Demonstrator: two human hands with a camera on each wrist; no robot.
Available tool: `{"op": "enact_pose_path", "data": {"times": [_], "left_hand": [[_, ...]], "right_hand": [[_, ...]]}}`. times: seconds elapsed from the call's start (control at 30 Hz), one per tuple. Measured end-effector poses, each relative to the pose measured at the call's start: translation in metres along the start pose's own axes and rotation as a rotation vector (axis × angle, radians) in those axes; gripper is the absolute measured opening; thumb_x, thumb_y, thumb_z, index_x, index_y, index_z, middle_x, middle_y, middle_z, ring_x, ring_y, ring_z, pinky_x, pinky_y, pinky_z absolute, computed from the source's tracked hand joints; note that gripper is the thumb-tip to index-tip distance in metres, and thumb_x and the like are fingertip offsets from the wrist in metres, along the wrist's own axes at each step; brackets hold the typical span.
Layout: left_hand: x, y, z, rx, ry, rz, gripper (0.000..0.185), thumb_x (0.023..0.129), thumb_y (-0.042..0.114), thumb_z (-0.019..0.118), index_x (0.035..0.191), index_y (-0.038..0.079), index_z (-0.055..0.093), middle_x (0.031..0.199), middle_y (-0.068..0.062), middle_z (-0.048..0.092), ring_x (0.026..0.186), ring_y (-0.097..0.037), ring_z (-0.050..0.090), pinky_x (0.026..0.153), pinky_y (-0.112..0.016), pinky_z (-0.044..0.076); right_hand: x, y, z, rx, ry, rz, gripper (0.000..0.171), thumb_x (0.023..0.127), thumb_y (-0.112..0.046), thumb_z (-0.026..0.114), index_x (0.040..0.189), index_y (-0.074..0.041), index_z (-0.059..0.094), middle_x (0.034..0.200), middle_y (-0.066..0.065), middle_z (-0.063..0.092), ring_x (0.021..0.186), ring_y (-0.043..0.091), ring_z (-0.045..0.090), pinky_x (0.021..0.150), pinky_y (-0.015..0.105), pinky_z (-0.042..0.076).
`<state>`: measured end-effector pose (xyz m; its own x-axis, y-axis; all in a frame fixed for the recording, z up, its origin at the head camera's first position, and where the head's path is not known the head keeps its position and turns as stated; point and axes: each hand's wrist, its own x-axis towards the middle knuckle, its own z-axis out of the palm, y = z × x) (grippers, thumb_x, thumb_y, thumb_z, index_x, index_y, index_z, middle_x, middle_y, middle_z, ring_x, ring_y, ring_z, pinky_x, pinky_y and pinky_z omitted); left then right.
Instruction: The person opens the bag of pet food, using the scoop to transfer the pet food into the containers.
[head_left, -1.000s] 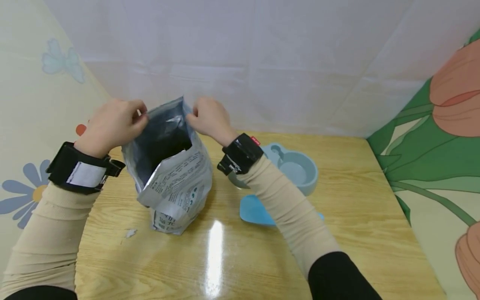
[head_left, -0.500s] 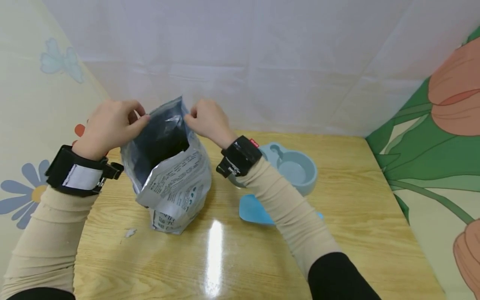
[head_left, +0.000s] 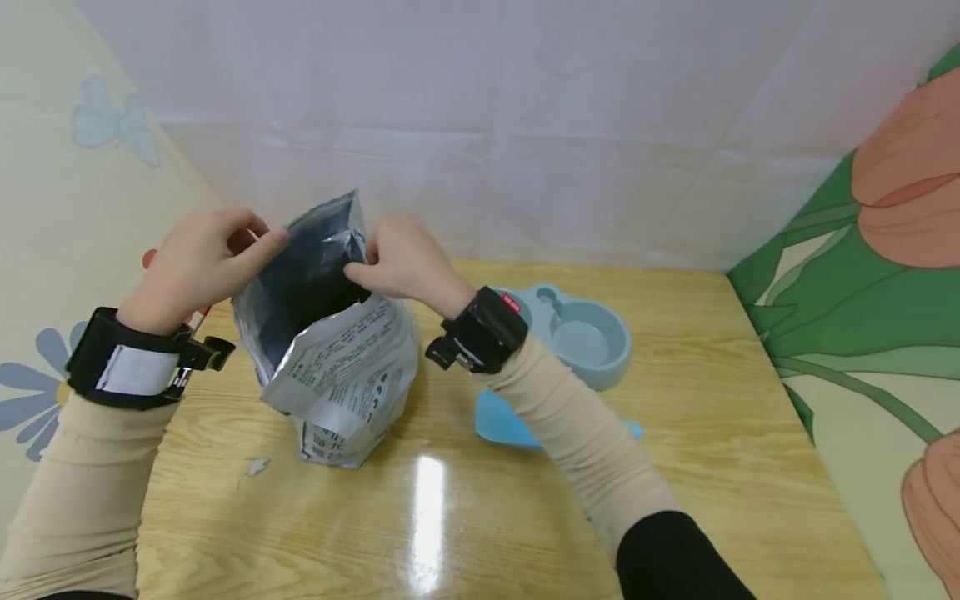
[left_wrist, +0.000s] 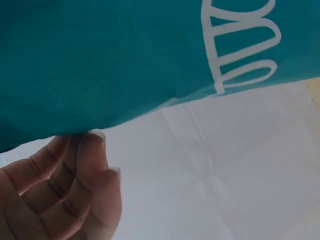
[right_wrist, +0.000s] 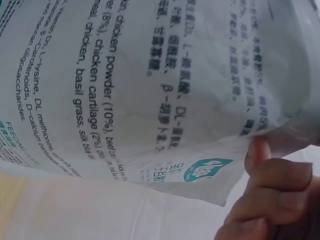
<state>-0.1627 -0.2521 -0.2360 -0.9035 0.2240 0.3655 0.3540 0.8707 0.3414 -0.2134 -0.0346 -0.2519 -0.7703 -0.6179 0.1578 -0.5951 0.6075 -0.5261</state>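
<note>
A silver foil pet food bag (head_left: pixel 348 367) stands upright with its mouth open; its inside is dark and its contents cannot be made out. My left hand (head_left: pixel 198 254) pinches the left part of the rim with thumb and fingertips. In the left wrist view those fingertips meet the edge of the bag's teal side (left_wrist: pixel 115 60). On the right, my right hand (head_left: pixel 408 262) grips the rim between thumb and curled fingers. Printed ingredient text covers the bag's pale side (right_wrist: pixel 125 90) in the right wrist view.
Right of the bag stands a blue-grey double pet bowl (head_left: pixel 592 342), partly behind my right wrist. A bright blue scoop (head_left: pixel 502 421) lies under my right forearm, its middle hidden. A small pale scrap (head_left: pixel 257 467) is on the wooden table (head_left: pixel 315 533). A white sheet hangs behind.
My right hand has moved down and slightly left along the rim, folding that side inward. My left hand has shifted a little left and down, and the bag's top leans slightly left.
</note>
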Motion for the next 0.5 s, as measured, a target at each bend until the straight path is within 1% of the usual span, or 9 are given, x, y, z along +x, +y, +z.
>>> {"op": "enact_pose_path", "data": {"times": [0.13,0.27,0.37,0.5], "left_hand": [[-0.009,-0.001,-0.004,0.031,-0.014,0.01,0.027,0.087,0.025,0.06,0.085,-0.001,0.062,0.061,-0.007,0.05,0.053,-0.02,0.043,0.051,-0.033,0.032],[-0.016,-0.003,-0.005,0.044,-0.017,0.028,0.026,0.085,0.027,0.062,0.075,0.003,0.058,0.055,-0.004,0.041,0.049,-0.018,0.037,0.05,-0.031,0.027],[-0.02,-0.005,-0.004,0.047,-0.021,0.041,0.032,0.086,0.026,0.061,0.063,0.007,0.05,0.05,-0.002,0.035,0.044,-0.016,0.033,0.046,-0.029,0.025],[-0.022,-0.008,-0.003,0.041,0.0,0.072,0.036,0.087,0.018,0.056,0.055,0.009,0.042,0.047,0.0,0.03,0.039,-0.013,0.028,0.042,-0.027,0.022]], "right_hand": [[-0.007,0.001,-0.001,0.02,-0.021,-0.021,0.046,0.085,-0.021,0.056,0.048,-0.014,0.03,0.049,-0.003,0.02,0.042,0.008,0.016,0.046,0.022,0.017],[-0.013,0.001,-0.002,0.025,-0.022,-0.013,0.043,0.085,-0.018,0.054,0.049,-0.014,0.031,0.049,-0.003,0.021,0.042,0.009,0.017,0.047,0.021,0.018],[-0.015,0.0,-0.002,0.022,-0.007,-0.013,0.042,0.085,-0.017,0.053,0.049,-0.013,0.032,0.049,-0.003,0.022,0.042,0.009,0.019,0.047,0.02,0.019],[-0.016,0.0,0.0,0.029,0.028,-0.019,0.041,0.085,-0.013,0.051,0.049,-0.013,0.032,0.048,-0.003,0.022,0.041,0.008,0.02,0.046,0.019,0.02]]}}
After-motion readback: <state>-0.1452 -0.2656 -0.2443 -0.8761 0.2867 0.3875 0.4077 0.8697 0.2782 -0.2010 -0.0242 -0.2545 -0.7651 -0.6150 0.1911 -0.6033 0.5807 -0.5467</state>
